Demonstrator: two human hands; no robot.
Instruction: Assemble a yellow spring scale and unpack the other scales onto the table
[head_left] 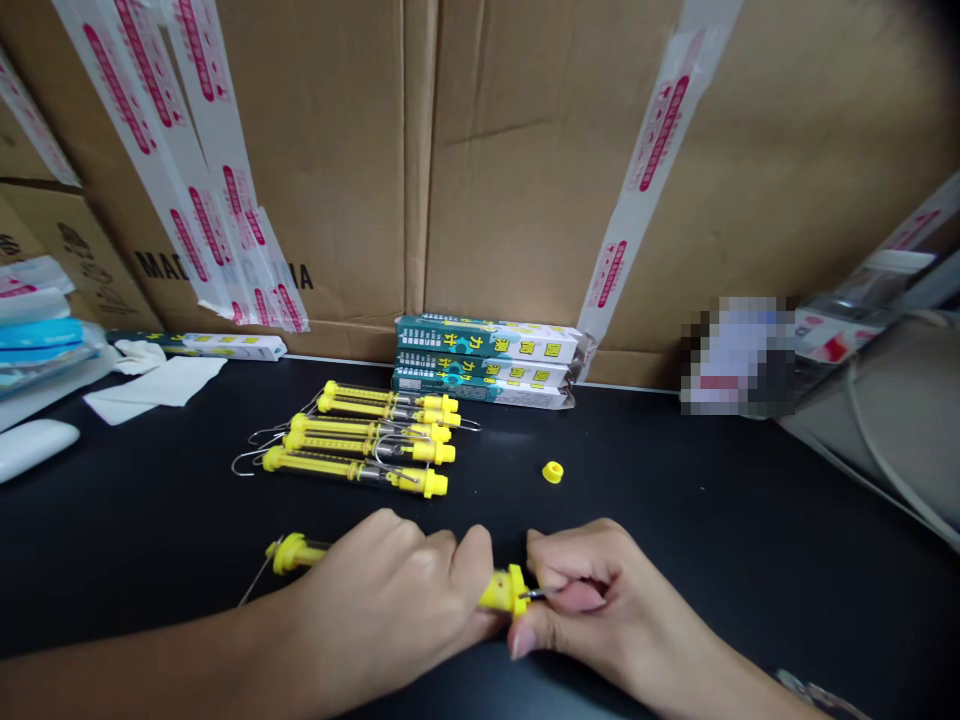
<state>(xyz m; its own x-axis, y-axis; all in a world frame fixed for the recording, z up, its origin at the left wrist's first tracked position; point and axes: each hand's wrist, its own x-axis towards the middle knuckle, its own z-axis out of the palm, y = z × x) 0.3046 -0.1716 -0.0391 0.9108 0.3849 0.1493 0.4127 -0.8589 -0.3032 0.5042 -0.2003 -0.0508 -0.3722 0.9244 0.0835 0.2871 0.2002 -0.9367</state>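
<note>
My left hand [409,590] is wrapped round the middle of a yellow spring scale [499,592], which lies crosswise above the black table. The scale's yellow end with a wire hook sticks out to the left of the fist. At its right end, my right hand [600,600] pinches a thin metal rod [538,594] that comes out of the yellow collar. Beyond my hands, several more yellow spring scales [352,467] with metal hooks lie side by side. A small yellow cap [553,472] rests alone on the table, beyond my right hand.
Green and white boxes [487,360] are stacked against large taped cardboard boxes [337,150]. White tissue [161,388], a blue packet [37,342] and a white object [37,448] are at the left. A clear bottle [847,310] and a grey item with a cable [900,400] stand right.
</note>
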